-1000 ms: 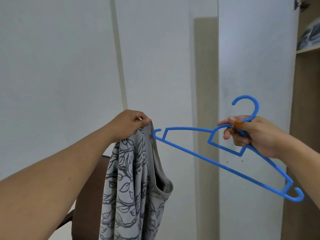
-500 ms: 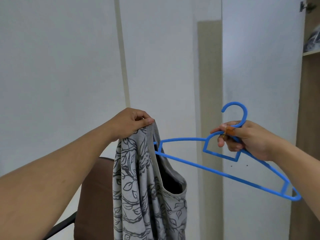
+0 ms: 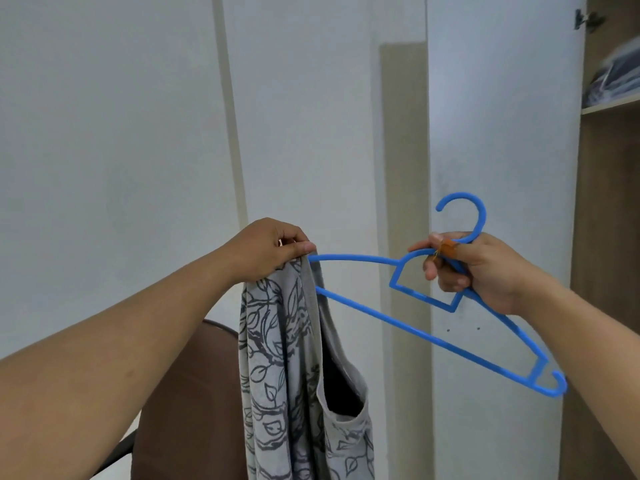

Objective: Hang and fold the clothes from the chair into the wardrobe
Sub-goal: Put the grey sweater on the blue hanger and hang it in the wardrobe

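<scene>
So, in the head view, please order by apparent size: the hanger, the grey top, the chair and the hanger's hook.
1. Grey top or hanger: too alike to rank.
3. Chair, partly hidden by the top, so unsure.
4. Hook, clearly smallest.

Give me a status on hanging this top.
Done: top is off the chair and the hanger is in hand. In hand: left hand pinches the top's shoulder; right hand feeds the hanger's end in. Left: seat the other shoulder and hang it in the wardrobe.
</scene>
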